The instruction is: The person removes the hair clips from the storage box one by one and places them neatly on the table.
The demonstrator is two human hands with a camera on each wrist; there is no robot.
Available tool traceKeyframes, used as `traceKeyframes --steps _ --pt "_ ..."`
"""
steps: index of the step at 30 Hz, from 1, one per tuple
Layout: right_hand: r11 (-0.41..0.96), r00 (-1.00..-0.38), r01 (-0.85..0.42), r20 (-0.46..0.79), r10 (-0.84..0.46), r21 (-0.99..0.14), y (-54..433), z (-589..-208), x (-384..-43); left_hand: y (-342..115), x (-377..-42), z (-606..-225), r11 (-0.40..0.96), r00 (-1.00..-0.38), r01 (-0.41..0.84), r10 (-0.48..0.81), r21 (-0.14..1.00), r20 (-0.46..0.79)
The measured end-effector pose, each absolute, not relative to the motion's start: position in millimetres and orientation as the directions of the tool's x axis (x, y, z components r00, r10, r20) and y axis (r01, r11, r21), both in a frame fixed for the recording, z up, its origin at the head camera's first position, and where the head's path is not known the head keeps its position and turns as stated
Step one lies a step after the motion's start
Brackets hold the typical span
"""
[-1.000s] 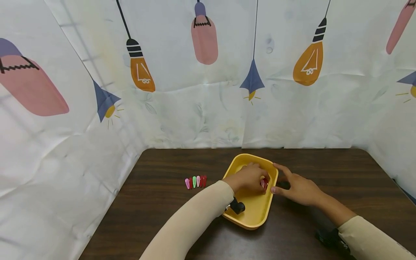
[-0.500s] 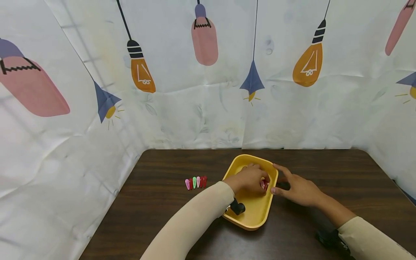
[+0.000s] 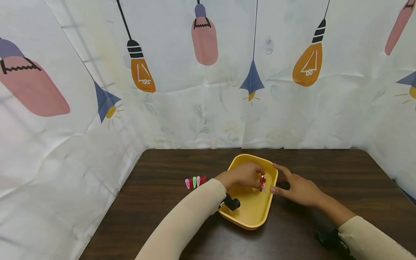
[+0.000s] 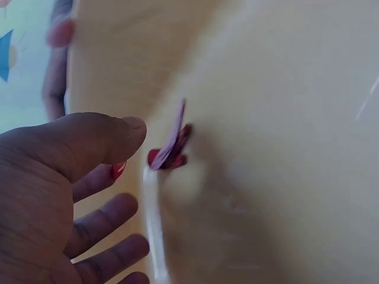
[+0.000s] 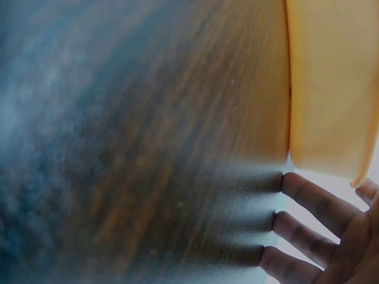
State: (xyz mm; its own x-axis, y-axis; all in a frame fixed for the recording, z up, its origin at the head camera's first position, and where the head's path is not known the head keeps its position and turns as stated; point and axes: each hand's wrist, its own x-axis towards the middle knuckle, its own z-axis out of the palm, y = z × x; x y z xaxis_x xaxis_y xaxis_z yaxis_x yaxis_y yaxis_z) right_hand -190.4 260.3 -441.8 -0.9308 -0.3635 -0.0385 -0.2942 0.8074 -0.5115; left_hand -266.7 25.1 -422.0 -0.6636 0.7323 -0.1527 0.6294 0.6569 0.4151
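My left hand (image 3: 247,175) is inside the yellow tray (image 3: 250,221), pinching a red hair clip (image 4: 119,170) between thumb and index finger; the thumb partly hides it. Just beyond the fingertips, a pink hair clip (image 4: 170,142) leans over red hair clips (image 4: 180,160) in a small pile on the tray floor. At the tray's right side is my right hand (image 3: 300,188), fingers spread, with thumb and index finger at the rim. Its other fingertips (image 5: 290,182) touch the table beside the tray wall.
Left of the tray, several snap hair clips (image 3: 194,181) in pink, red and green lie in a row on the dark wooden table (image 3: 162,216). A printed cloth (image 3: 195,108) hangs behind the table.
My left hand has drawn back a little to the left inside the tray, uncovering more of the clip pile. The right hand stays in place.
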Motion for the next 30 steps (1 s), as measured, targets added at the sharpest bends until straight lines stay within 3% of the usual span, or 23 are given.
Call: traceKeyframes --steps 7,30 --pt "0.815 -0.933 -0.287 -0.045 -0.356 -0.503 259.6 -441.4 -191.0 6.3 -268.7 -408.6 0.618 -0.673 0.557 0.727 0.554 -0.134" --pt "0.820 -0.936 -0.270 -0.061 -0.346 -0.505 259.8 -441.8 -191.7 -42.6 -264.5 -384.2 0.600 -0.761 0.538 0.648 0.593 0.034"
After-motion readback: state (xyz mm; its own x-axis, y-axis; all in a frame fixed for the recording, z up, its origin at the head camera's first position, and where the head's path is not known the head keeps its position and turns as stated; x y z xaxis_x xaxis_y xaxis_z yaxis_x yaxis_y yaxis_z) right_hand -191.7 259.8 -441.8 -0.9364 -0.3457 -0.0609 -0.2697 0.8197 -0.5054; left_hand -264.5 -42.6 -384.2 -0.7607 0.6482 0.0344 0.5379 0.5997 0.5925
